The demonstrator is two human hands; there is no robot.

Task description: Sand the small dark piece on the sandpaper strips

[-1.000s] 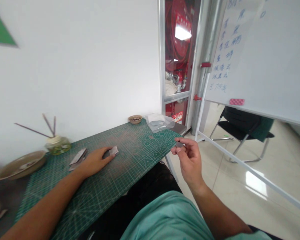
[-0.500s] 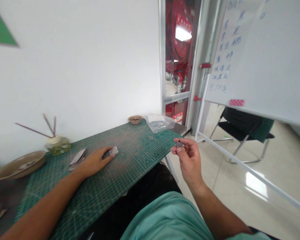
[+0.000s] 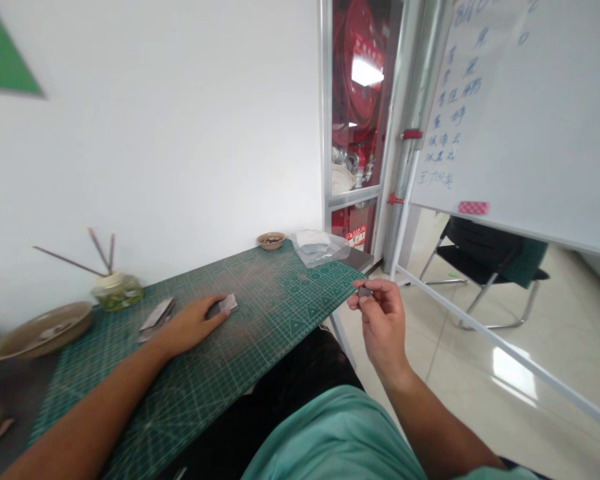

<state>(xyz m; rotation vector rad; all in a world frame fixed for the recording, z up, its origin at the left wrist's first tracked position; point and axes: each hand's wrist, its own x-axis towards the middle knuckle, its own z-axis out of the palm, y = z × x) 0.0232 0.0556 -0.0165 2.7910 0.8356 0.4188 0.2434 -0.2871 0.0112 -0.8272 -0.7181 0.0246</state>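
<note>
My left hand (image 3: pixel 194 324) rests on the green cutting mat (image 3: pixel 260 333). Its thumb and fingers close around a small whitish-grey folded sheet (image 3: pixel 228 303), whose material I cannot make out. Beyond the mat's right corner, my right hand (image 3: pixel 383 320) is raised, pinching a small dark grey flat piece (image 3: pixel 364 292) between thumb and fingers. Fingers cover part of that piece. Left of my left hand lies a small stack of grey-white folded sheets (image 3: pixel 156 317).
A large tan bowl (image 3: pixel 40 333) and a glass jar with sticks (image 3: pixel 116 291) stand at the left. Near the wall are a small bowl of dark bits (image 3: pixel 271 241) and a clear plastic bag (image 3: pixel 320 248). A whiteboard (image 3: pixel 530 133) and a black chair (image 3: pixel 490 250) stand to the right.
My right hand has shifted slightly to the right with the dark grey piece, which now shows at a different tilt. My left hand has stayed in place.
</note>
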